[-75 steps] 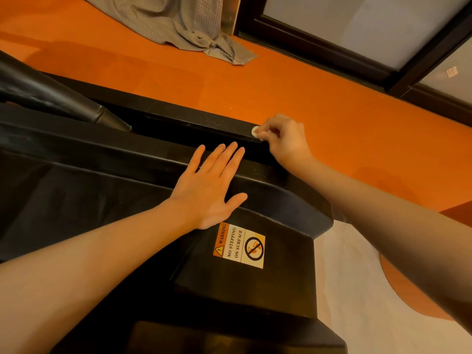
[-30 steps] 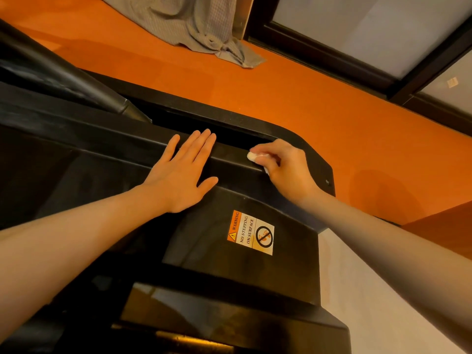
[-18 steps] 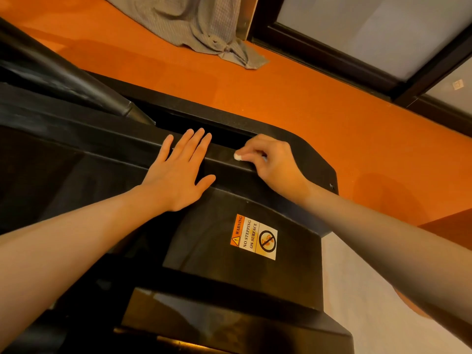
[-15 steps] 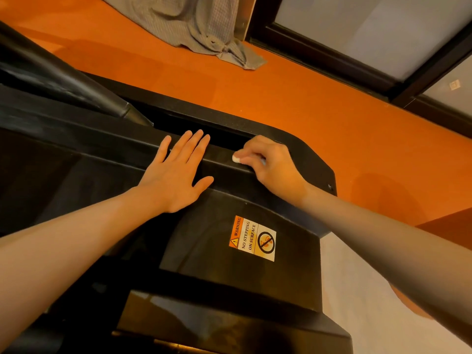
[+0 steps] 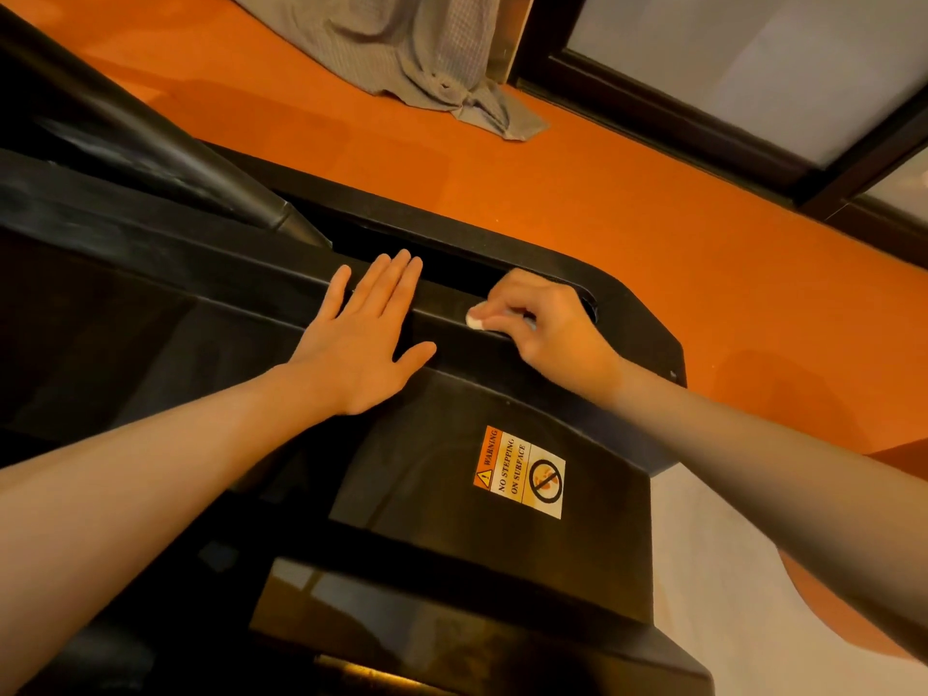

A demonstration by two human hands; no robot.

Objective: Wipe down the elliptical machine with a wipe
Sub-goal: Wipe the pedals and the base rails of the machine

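**Wipe on the ridge, both hands on the housing**

From my feed I look down over the black elliptical (image 5: 452,494), its housing filling the lower left of the view. My left hand (image 5: 359,344) lies flat on the raised ridge of the housing, fingers straight and close together, thumb spread to the right, palm down on the plastic. It holds nothing.

My right hand (image 5: 547,329) sits just to the right of the left, on the same ridge. Its fingers are curled and pinch a small white wipe (image 5: 477,320), bunched up so that only a little of it shows past the fingertips on the left side. The wipe touches the top edge of the ridge, near the rounded corner of the housing. The two hands are near each other but apart, with a bare stretch of ridge between them.

Below the right wrist, a warning sticker (image 5: 519,472) is stuck on the sloped panel; it reads "WARNING NO STEPPING ON SURFACE" beside a crossed-out circle. A thick black tube (image 5: 150,143) slants down from the upper left into the slot behind the ridge.

Beyond the machine the floor (image 5: 627,203) is orange. A grey cloth (image 5: 417,57) lies crumpled on it at the top, next to a dark window frame (image 5: 703,128) with pale panes. A pale mat (image 5: 703,570) shows at the lower right, beside the base.
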